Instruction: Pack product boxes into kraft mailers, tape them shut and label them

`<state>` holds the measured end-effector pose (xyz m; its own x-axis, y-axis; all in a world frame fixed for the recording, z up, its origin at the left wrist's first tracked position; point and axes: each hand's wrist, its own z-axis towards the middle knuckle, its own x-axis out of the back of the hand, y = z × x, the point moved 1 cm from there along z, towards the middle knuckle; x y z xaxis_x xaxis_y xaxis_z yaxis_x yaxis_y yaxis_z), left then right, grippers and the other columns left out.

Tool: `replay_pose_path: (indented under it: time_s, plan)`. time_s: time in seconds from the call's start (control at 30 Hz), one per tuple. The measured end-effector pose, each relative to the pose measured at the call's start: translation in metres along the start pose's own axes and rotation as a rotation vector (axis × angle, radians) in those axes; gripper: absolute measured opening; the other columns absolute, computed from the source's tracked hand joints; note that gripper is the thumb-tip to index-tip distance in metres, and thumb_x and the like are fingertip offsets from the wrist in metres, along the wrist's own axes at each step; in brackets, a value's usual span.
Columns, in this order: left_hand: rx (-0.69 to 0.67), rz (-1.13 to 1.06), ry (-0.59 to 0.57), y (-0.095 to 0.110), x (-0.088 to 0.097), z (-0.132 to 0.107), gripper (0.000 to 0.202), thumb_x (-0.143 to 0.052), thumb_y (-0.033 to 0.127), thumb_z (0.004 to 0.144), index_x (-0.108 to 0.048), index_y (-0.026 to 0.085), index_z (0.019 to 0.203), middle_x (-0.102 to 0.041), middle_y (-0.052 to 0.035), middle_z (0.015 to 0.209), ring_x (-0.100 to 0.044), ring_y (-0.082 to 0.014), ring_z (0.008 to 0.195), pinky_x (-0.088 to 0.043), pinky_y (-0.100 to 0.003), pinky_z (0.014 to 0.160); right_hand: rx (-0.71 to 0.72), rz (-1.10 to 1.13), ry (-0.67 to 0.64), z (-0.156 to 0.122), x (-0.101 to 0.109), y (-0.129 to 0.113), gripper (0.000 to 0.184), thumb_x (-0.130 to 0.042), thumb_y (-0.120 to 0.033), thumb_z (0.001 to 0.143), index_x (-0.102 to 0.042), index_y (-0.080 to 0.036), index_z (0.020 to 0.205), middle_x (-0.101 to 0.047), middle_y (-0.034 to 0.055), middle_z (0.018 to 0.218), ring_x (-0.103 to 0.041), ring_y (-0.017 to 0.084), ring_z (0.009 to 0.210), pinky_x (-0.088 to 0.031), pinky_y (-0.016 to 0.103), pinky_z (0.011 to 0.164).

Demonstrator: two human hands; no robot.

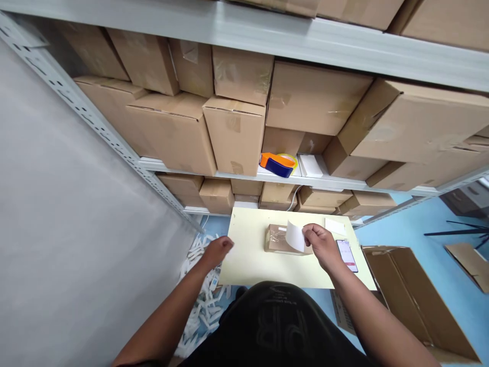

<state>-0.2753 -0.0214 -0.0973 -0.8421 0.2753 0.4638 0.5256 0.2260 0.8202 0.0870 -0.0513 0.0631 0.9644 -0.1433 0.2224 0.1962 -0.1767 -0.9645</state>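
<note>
A curved white label hangs from my right hand, pinched between thumb and fingertips. It is over a small taped cardboard box and hides part of its top; whether they touch I cannot tell. The box lies on a pale yellow table. At the table's left edge, my left hand is closed, thumb against the fingers; anything inside it is too small or hidden to make out. A phone with a lit screen lies beside my right wrist, and white paper lies behind it.
Metal shelving full of cardboard boxes rises behind the table. An orange and blue tape dispenser and a white stack of paper sit on one shelf. White strips litter the floor at left; a large open carton stands at right.
</note>
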Motion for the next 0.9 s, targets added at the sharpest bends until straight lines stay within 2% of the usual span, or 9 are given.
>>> replay_pose_path:
  time_s: [0.07,0.17,0.23,0.33,0.47,0.6,0.7,0.77,0.9]
  plan:
    - [-0.049,-0.232,-0.185,0.045,-0.032,0.003,0.027,-0.065,0.046,0.081,-0.068,0.019,0.086,-0.07,-0.0031,0.08,-0.066,-0.0187,0.071,-0.049,-0.029,0.069,0.032,-0.062,-0.025,-0.001,0.006,-0.003,0.033,-0.069,-0.053,0.081,-0.068,-0.021,0.072,-0.059,-0.0003,0.062,-0.053,0.016,0.06,-0.043,0.028,0.057]
    - [0.025,-0.494,-0.33,0.1,-0.066,0.013,0.043,-0.067,0.058,0.082,-0.067,0.016,0.089,-0.068,-0.0038,0.076,-0.063,-0.015,0.064,-0.047,-0.027,0.062,0.064,-0.127,-0.061,-0.001,0.015,-0.001,0.035,-0.066,-0.056,0.085,-0.07,-0.022,0.076,-0.064,0.0006,0.065,-0.057,0.018,0.062,-0.046,0.03,0.06]
    - [0.107,-0.59,-0.38,0.126,-0.079,0.022,0.054,-0.065,0.067,0.082,-0.066,0.015,0.094,-0.066,-0.0028,0.072,-0.06,-0.0136,0.058,-0.045,-0.027,0.058,0.096,-0.167,-0.073,-0.002,0.021,0.004,0.032,-0.065,-0.054,0.088,-0.073,-0.023,0.082,-0.07,0.0021,0.071,-0.063,0.02,0.067,-0.049,0.032,0.065]
    - [0.169,-0.666,-0.41,0.149,-0.09,0.032,0.061,-0.063,0.074,0.081,-0.064,0.015,0.096,-0.066,-0.0025,0.071,-0.059,-0.0134,0.057,-0.044,-0.026,0.055,0.186,-0.228,-0.038,-0.005,0.031,0.012,0.025,-0.066,-0.049,0.089,-0.078,-0.027,0.088,-0.077,0.004,0.086,-0.069,0.025,0.082,-0.053,0.036,0.077]
    - [0.192,-0.734,-0.401,0.16,-0.096,0.033,0.057,-0.068,0.07,0.079,-0.063,0.015,0.092,-0.066,-0.0026,0.076,-0.06,-0.0128,0.062,-0.044,-0.024,0.055,0.234,-0.213,0.066,-0.01,0.042,0.026,0.018,-0.069,-0.043,0.086,-0.08,-0.029,0.091,-0.078,0.004,0.095,-0.07,0.025,0.087,-0.054,0.038,0.082]
    - [0.165,-0.78,-0.43,0.163,-0.103,0.025,0.046,-0.081,0.052,0.073,-0.062,0.017,0.095,-0.063,0.0002,0.079,-0.06,-0.0112,0.065,-0.045,-0.022,0.058,0.137,-0.114,0.148,-0.014,0.05,0.049,0.019,-0.071,-0.04,0.082,-0.08,-0.027,0.093,-0.077,0.0042,0.092,-0.068,0.023,0.081,-0.055,0.037,0.077]
    - [0.171,-0.762,-0.439,0.162,-0.111,0.02,0.044,-0.084,0.044,0.07,-0.063,0.017,0.097,-0.065,-0.0014,0.085,-0.063,-0.0123,0.071,-0.048,-0.024,0.062,0.069,-0.04,0.176,-0.016,0.054,0.068,0.022,-0.071,-0.038,0.081,-0.079,-0.025,0.097,-0.076,0.0038,0.089,-0.067,0.022,0.079,-0.054,0.035,0.075]
    - [0.14,-0.727,-0.401,0.161,-0.116,0.02,0.041,-0.084,0.039,0.068,-0.064,0.016,0.095,-0.064,-0.0008,0.083,-0.061,-0.0119,0.07,-0.049,-0.024,0.064,0.034,0.01,0.182,-0.016,0.055,0.08,0.024,-0.072,-0.037,0.079,-0.078,-0.024,0.099,-0.075,0.0035,0.087,-0.066,0.021,0.079,-0.053,0.035,0.074]
    - [0.02,-0.58,-0.25,0.158,-0.126,0.029,0.028,-0.077,0.034,0.07,-0.064,0.016,0.088,-0.062,0.0012,0.078,-0.057,-0.0121,0.068,-0.046,-0.024,0.064,-0.017,0.087,0.151,-0.009,0.051,0.099,0.026,-0.074,-0.039,0.077,-0.077,-0.022,0.097,-0.074,0.0036,0.086,-0.065,0.021,0.079,-0.052,0.034,0.074]
